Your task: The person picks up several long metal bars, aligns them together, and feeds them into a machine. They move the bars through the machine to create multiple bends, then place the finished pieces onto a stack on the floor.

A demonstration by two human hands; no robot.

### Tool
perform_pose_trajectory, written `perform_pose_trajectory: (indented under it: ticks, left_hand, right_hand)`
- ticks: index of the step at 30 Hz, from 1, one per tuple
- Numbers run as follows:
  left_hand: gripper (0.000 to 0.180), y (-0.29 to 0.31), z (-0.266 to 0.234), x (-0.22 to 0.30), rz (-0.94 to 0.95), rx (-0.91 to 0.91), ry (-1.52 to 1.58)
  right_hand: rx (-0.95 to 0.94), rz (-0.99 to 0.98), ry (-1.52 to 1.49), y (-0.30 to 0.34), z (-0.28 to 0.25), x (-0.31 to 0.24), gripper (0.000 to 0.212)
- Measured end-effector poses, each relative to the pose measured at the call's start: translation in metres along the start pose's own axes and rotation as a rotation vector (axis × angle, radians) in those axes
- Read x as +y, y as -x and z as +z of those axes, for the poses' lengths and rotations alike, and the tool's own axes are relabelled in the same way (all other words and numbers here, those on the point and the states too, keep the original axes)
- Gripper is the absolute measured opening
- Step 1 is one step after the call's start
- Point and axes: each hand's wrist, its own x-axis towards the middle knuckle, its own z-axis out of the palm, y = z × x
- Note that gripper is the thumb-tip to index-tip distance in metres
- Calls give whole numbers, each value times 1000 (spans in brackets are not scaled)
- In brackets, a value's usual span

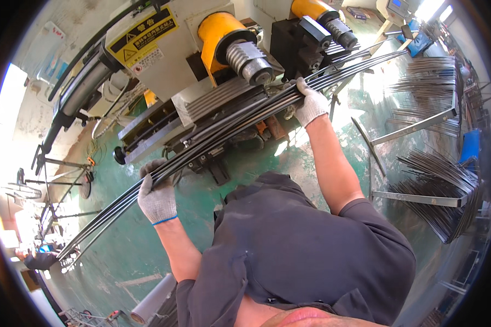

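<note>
A bundle of long, thin dark metal rods (229,124) slants across the front of a machine, low at the left and high at the right. My left hand (158,196), in a pale knit glove with a blue cuff edge, grips the bundle left of the machine. Farther along to the right, my gloved right hand (311,104) is closed around the same rods, its thumb over the top. Some fingers of both hands are hidden behind the rods. At the lower left, the rod ends spread slightly apart.
The machine has a yellow-housed spindle (249,57), a metal bed (213,103) and a yellow warning label (142,35). Stacks of rods (433,191) rest on metal racks (420,198) at right. A rolled sheet (154,300) lies at lower left on the green floor (114,256).
</note>
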Motion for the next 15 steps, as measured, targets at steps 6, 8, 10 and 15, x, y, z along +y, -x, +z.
perform_pose_trajectory:
  ticks: [6,8,10,15]
  left_hand:
    - [41,-47,-30,46,-8,-64,80]
    - [49,-56,-37,64,24,71,119]
    - [36,-62,-40,68,46,130,23]
    - [26,-103,-47,44,144,312,-82]
  right_hand:
    - [123,-166,3,-58,20,-18,12]
    - [124,-172,71,-83,19,-27,13]
    - [160,-179,82,-107,11,-28,9]
    - [368,-164,263,-130,18,-17,43]
